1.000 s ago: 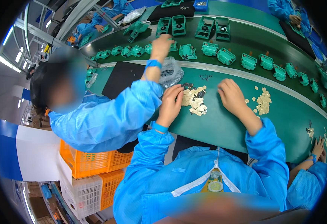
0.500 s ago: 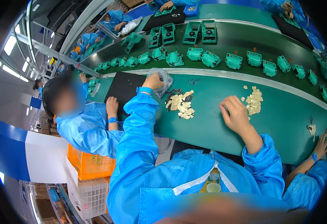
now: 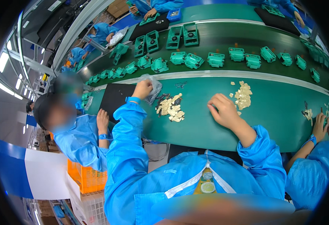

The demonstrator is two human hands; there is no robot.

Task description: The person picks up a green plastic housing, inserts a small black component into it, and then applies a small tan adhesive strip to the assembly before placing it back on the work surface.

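Note:
My left hand [image 3: 142, 89] is at a clear plastic bag [image 3: 155, 90] on the green worktable. Its fingers are curled closed against the bag, and the fingertips are hidden. A pile of cream-coloured flat pieces [image 3: 169, 107] lies just right of it, with dark small pieces [image 3: 176, 98] around its edges. My right hand [image 3: 223, 110] hovers over the table, thumb and fingers drawn together; anything between them is too small to make out. Beside it, toward the far side, a second heap of cream pieces [image 3: 243, 95] is spread out.
Beyond the table's rail, green housings [image 3: 216, 59] stand in rows on a conveyor [image 3: 209, 33]. A black mat [image 3: 113, 99] lies to the left, near a co-worker's hand [image 3: 103, 122]. Another co-worker's hands [image 3: 320, 127] work at the right. An orange crate [image 3: 89, 176] stands lower left.
The whole view has shifted, so the table's contents appear further left. My left hand stays at the plastic bag, and my right hand keeps nearly the same place beside the second heap.

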